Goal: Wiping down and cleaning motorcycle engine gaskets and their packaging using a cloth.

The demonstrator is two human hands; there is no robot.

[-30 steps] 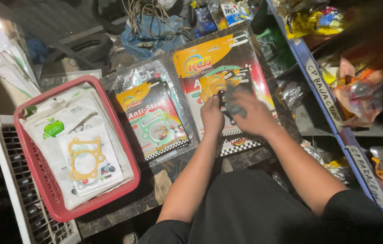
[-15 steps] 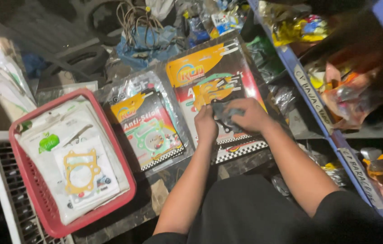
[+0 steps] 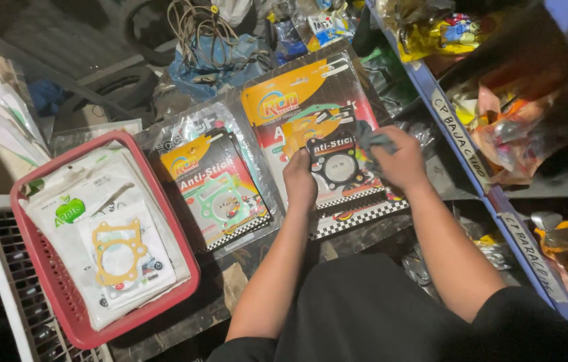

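A small black gasket packet [image 3: 339, 167] lies on a larger orange-and-black gasket pack [image 3: 311, 107] on the cluttered worktop [image 3: 230, 281]. The left hand [image 3: 299, 182] pinches the packet's left edge, its grip pressed together on it. The right hand [image 3: 401, 159], at the packet's right edge, is clenched on a grey rag [image 3: 369, 139]. Left of the grip lies a smaller gasket pack [image 3: 213, 191]; farther left, a red basket [image 3: 42, 281] of white packets.
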